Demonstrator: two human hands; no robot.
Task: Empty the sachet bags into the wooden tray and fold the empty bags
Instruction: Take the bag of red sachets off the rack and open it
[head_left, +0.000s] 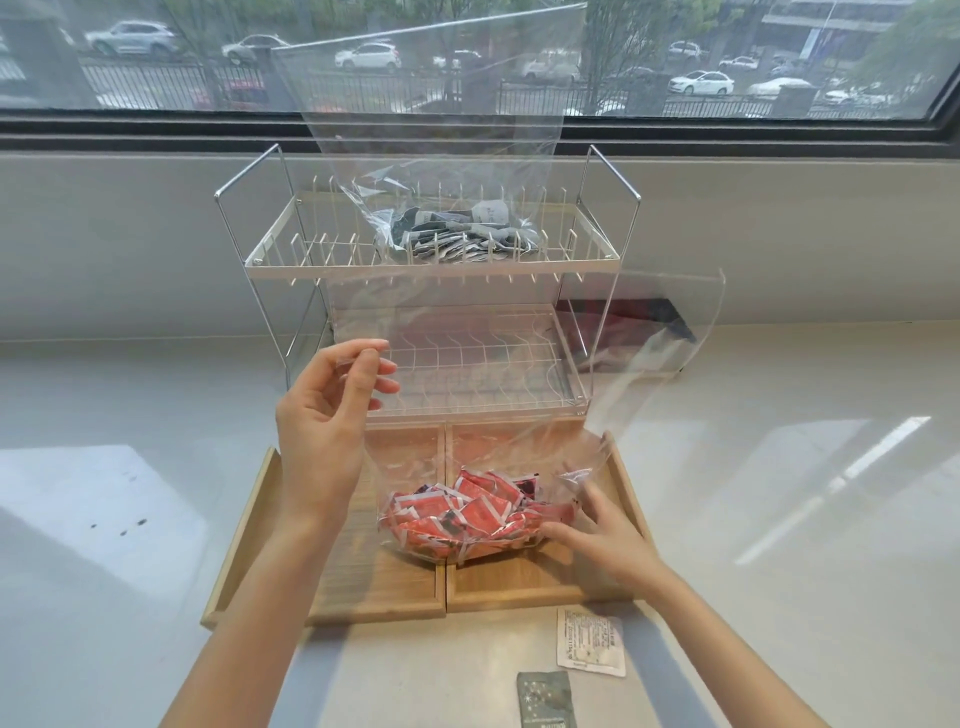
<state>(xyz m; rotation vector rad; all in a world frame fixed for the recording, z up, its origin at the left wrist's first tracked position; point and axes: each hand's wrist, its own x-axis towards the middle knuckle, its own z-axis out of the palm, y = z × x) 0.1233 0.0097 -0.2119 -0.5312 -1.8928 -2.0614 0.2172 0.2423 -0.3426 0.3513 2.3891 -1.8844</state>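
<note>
clear bag (467, 364) of red sachets (472, 514) sits upright across wooden tray (519, 584).

A pale, glossy bench (779, 493) was seen below a window. A wooden tray (524, 582) was set on it, with a two-tier wire rack (431, 260) placed directly behind the tray. Two loose sachets were laid in front of the tray's right half: a white one (590, 642) and, nearer still, a grey one (545, 699).

Bag of sachets (470, 514) in wooden tray (524, 584), rack (431, 265) behind, 2 loose sachets (590, 648) in front.
</note>
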